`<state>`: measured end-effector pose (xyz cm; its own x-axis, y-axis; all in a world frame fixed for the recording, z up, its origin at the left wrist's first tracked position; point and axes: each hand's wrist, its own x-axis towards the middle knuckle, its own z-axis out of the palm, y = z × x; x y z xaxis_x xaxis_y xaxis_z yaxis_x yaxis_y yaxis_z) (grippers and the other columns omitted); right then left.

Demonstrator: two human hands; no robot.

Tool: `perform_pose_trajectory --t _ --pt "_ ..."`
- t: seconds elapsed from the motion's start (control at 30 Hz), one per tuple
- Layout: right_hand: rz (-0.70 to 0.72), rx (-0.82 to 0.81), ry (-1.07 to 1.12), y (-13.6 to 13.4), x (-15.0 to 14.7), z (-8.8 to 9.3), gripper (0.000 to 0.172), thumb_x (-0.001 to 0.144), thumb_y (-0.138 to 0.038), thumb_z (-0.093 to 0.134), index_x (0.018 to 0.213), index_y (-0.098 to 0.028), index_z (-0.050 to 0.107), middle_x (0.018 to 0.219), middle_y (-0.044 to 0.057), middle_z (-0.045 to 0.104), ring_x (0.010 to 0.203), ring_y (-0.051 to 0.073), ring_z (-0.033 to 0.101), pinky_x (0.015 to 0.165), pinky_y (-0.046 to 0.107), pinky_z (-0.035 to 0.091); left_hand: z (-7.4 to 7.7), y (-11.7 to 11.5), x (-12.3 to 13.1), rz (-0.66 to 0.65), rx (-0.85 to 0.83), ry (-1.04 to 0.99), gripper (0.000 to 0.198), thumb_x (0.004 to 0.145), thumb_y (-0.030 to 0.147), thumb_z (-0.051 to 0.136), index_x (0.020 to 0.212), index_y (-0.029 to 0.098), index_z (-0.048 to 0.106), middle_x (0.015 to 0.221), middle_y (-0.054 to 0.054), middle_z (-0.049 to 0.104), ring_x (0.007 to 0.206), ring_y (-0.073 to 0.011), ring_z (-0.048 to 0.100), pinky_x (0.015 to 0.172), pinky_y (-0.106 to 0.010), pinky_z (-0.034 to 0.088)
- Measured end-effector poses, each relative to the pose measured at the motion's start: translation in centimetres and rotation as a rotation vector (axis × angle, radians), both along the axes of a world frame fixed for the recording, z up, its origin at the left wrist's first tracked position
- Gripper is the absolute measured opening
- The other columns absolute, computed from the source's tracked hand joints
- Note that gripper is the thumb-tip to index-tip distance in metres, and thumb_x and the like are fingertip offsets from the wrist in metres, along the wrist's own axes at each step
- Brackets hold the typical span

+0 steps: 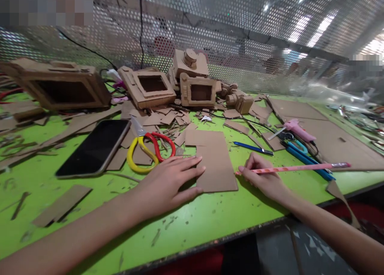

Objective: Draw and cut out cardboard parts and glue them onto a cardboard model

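Note:
A flat piece of cardboard [217, 163] lies on the green table, with a narrower cardboard strip [193, 137] at its upper left. My left hand [177, 181] rests with fingers outstretched, its fingertips on the left edge of the cardboard. Just right of the same piece, my right hand [261, 177] pinches a pink pencil [295, 168]; the tip points at the cardboard's right edge, and whether it touches cannot be told. Close beyond my left hand lie scissors [150, 147] with one yellow and one red handle. A blue cutter knife [253, 147] lies above my right hand.
A black-screened phone [94, 147] lies at left. Cardboard camera models [198, 91] stand along the back before a perforated metal screen [240, 47]. At right are a pink glue gun [300, 131], blue-handled tools [309, 159] and large cardboard sheets [345, 143]. Scraps litter the green table [168, 235].

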<state>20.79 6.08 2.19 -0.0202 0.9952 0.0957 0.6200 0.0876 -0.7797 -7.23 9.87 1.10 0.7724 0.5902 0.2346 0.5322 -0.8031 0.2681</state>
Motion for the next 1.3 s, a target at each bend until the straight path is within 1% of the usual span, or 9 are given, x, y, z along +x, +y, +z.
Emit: perform_pose_trajectory --t 0.13,0.3,0.53,0.7,0.87,0.97,1.07,1.17,1.3 --pt "0.003 -0.014 -0.035 -0.06 0.07 0.02 0.032 0.082 -0.041 0.064 0.065 -0.022 0.044 0.055 -0.003 0.051 0.049 0.011 0.043 0.046 0.024 0.03 0.01 0.1 -0.08 -0.015 0.011 -0.011 0.048 0.093 0.05 0.047 0.131 0.023 0.058 0.143 -0.01 0.052 0.128 -0.03 0.053 0.106 -0.051 0.045" --pt "0.015 -0.031 -0.038 -0.16 -0.02 0.21 0.032 0.083 -0.042 0.062 0.065 -0.022 0.043 0.056 -0.002 0.051 0.05 0.011 0.042 0.045 0.024 0.029 0.08 0.0 -0.08 -0.021 0.043 0.015 0.049 0.094 0.051 0.043 0.131 0.021 0.058 0.143 -0.012 0.052 0.126 -0.0304 0.055 0.104 -0.052 0.046" --pt "0.028 -0.012 -0.028 -0.28 -0.17 0.48 0.031 0.081 -0.036 0.063 0.063 -0.022 0.042 0.055 -0.002 0.05 0.05 0.011 0.041 0.045 0.024 0.028 0.08 0.05 -0.11 -0.019 0.025 0.009 0.049 0.094 0.05 0.045 0.131 0.022 0.057 0.143 -0.011 0.051 0.127 -0.03 0.054 0.105 -0.051 0.045" --pt "0.074 -0.009 -0.024 -0.47 -0.16 0.47 0.031 0.08 -0.036 0.064 0.061 -0.022 0.042 0.055 -0.002 0.051 0.051 0.011 0.043 0.047 0.024 0.03 -0.11 0.03 -0.14 -0.017 0.046 0.002 0.049 0.094 0.052 0.043 0.131 0.023 0.057 0.142 -0.012 0.052 0.126 -0.0292 0.055 0.104 -0.05 0.046" --pt "0.144 -0.04 -0.076 -0.65 -0.1 0.44 0.032 0.08 -0.038 0.064 0.062 -0.022 0.044 0.058 -0.001 0.055 0.054 0.012 0.049 0.049 0.024 0.032 -0.03 -0.05 -0.18 -0.02 0.073 0.035 0.05 0.095 0.052 0.039 0.131 0.022 0.058 0.143 -0.011 0.052 0.127 -0.0293 0.054 0.103 -0.051 0.047" --pt "0.123 -0.032 -0.096 -0.76 -0.06 0.48 0.032 0.081 -0.038 0.063 0.062 -0.022 0.044 0.057 -0.001 0.054 0.052 0.012 0.047 0.048 0.024 0.031 0.01 -0.04 -0.19 -0.022 0.079 0.044 0.05 0.095 0.052 0.039 0.131 0.022 0.057 0.143 -0.011 0.051 0.127 -0.0293 0.054 0.102 -0.052 0.048" --pt "0.182 -0.068 -0.092 -0.83 -0.04 0.54 0.032 0.082 -0.04 0.063 0.063 -0.022 0.044 0.059 -0.001 0.056 0.053 0.012 0.049 0.048 0.024 0.032 0.0 -0.04 -0.17 -0.023 0.081 0.049 0.05 0.095 0.052 0.039 0.131 0.022 0.057 0.143 -0.011 0.051 0.127 -0.0294 0.054 0.102 -0.052 0.048" --pt "0.168 -0.045 -0.092 -0.83 0.02 0.5 0.032 0.082 -0.038 0.062 0.063 -0.022 0.044 0.058 -0.001 0.055 0.053 0.012 0.049 0.048 0.024 0.032 0.0 -0.08 -0.15 -0.02 0.072 0.045 0.05 0.095 0.052 0.039 0.131 0.021 0.058 0.143 -0.011 0.051 0.127 -0.0299 0.054 0.103 -0.052 0.047" --pt "0.224 -0.034 -0.101 -0.87 0.23 0.27 0.031 0.083 -0.037 0.063 0.064 -0.021 0.045 0.06 -0.001 0.056 0.053 0.01 0.048 0.047 0.023 0.032 -0.03 -0.14 -0.16 -0.012 0.048 0.019 0.049 0.094 0.052 0.042 0.13 0.022 0.059 0.143 -0.011 0.051 0.127 -0.0301 0.054 0.104 -0.052 0.046"
